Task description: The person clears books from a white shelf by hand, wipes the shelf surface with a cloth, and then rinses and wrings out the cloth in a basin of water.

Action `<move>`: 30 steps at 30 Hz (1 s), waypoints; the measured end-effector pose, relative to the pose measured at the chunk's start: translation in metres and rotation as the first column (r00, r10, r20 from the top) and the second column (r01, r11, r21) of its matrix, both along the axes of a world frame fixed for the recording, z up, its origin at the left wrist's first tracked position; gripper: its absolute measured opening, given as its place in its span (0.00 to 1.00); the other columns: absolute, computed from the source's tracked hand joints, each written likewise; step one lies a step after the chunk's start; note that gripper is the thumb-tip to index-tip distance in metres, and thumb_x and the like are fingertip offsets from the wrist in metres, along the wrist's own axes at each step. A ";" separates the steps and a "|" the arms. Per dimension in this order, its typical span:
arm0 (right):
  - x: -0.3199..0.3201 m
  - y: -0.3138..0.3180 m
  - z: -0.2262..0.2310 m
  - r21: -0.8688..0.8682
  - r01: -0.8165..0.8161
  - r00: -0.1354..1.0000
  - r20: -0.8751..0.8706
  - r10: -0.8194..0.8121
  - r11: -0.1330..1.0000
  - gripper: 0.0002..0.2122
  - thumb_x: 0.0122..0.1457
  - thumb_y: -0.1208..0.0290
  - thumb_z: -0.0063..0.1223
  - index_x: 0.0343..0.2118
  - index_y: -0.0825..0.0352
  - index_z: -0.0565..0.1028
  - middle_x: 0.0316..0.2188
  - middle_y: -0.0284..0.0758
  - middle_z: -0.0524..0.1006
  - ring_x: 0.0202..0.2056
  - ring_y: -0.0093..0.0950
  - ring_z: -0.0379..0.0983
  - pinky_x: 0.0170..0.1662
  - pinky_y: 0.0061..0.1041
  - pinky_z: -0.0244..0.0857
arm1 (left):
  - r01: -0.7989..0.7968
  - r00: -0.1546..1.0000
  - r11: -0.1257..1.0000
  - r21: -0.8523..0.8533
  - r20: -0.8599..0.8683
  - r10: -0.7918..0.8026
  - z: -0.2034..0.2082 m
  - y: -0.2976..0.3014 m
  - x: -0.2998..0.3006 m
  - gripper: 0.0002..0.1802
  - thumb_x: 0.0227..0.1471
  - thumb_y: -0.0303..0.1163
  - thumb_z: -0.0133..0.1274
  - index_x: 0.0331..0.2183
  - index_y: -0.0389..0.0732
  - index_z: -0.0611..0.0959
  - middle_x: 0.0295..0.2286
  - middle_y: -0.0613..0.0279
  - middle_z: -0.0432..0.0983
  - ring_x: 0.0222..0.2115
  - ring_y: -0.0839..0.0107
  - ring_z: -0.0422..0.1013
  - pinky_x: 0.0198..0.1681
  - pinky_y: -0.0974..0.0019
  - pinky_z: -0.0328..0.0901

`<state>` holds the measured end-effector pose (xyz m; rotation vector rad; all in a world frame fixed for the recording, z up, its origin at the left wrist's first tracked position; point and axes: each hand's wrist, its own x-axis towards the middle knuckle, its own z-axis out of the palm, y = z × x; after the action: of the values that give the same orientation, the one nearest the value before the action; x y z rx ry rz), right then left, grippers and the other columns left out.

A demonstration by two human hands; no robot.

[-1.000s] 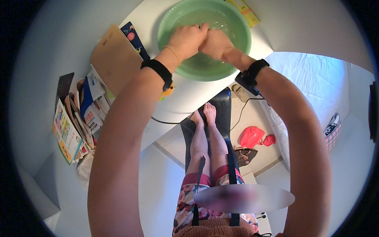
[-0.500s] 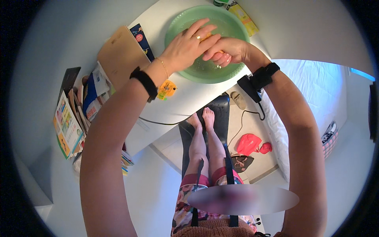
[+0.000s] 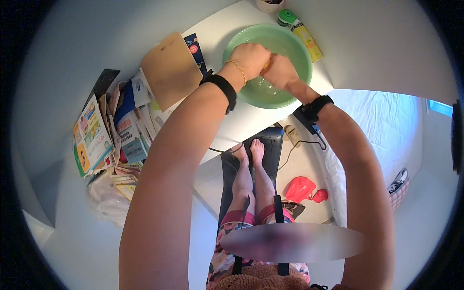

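A round light-green basin (image 3: 303,57) with water in it stands on a white table. Above the water, my left hand (image 3: 250,60) is closed in a fist, a gold bracelet at its wrist. My right hand (image 3: 280,70) is closed right against it. Between the two a bit of a small yellow-orange thing (image 3: 267,62) shows; most of it is hidden by my fingers, so its kind is unclear. Drops or ripples glint in the water below my hands. Black straps sit round both forearms.
Behind the basin are a yellow box (image 3: 307,42), a green-topped object (image 3: 287,17) and a pot (image 3: 270,5). A brown folder (image 3: 170,71) and piled books and papers (image 3: 130,133) lie at the left. A cable (image 3: 290,153) hangs from the right wrist device.
My left hand, earlier spread over the right, has curled into a fist. The view has shifted, so the basin and table appear lower and further right. My left forearm covers the orange toy-like object.
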<state>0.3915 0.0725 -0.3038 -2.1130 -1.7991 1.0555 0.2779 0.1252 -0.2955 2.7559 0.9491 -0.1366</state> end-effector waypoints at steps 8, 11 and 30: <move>0.000 -0.003 0.002 0.174 -0.137 0.960 0.265 0.088 0.975 0.12 0.43 0.67 0.49 0.30 0.68 0.71 0.26 0.46 0.74 0.31 0.42 0.71 0.36 0.36 0.65 | -0.188 0.982 0.963 -0.194 0.000 0.191 0.013 -0.008 -0.001 0.06 0.35 0.28 0.51 0.23 0.38 0.79 0.26 0.48 0.75 0.30 0.56 0.72 0.34 0.60 0.67; 0.006 -0.003 0.007 0.207 -0.277 0.904 0.388 0.182 0.938 0.12 0.44 0.67 0.48 0.33 0.65 0.70 0.26 0.43 0.75 0.30 0.39 0.72 0.33 0.35 0.66 | -0.238 0.971 0.927 -0.290 -0.078 0.225 0.022 -0.010 -0.002 0.09 0.34 0.27 0.51 0.24 0.36 0.78 0.26 0.48 0.74 0.31 0.53 0.72 0.36 0.60 0.67; -0.108 -0.135 0.176 0.284 -0.096 0.980 -0.141 0.141 0.954 0.22 0.42 0.64 0.61 0.37 0.71 0.64 0.29 0.50 0.73 0.32 0.45 0.71 0.33 0.35 0.65 | -0.063 0.450 0.012 -0.998 -0.017 0.893 0.187 -0.159 -0.141 0.33 0.45 0.52 0.51 0.45 0.35 0.67 0.39 0.55 0.68 0.38 0.70 0.66 0.39 0.73 0.63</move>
<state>0.2837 -0.0622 -0.1282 -1.7281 -1.8894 0.9088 0.1366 -0.0337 -0.1089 0.8847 1.0834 0.3432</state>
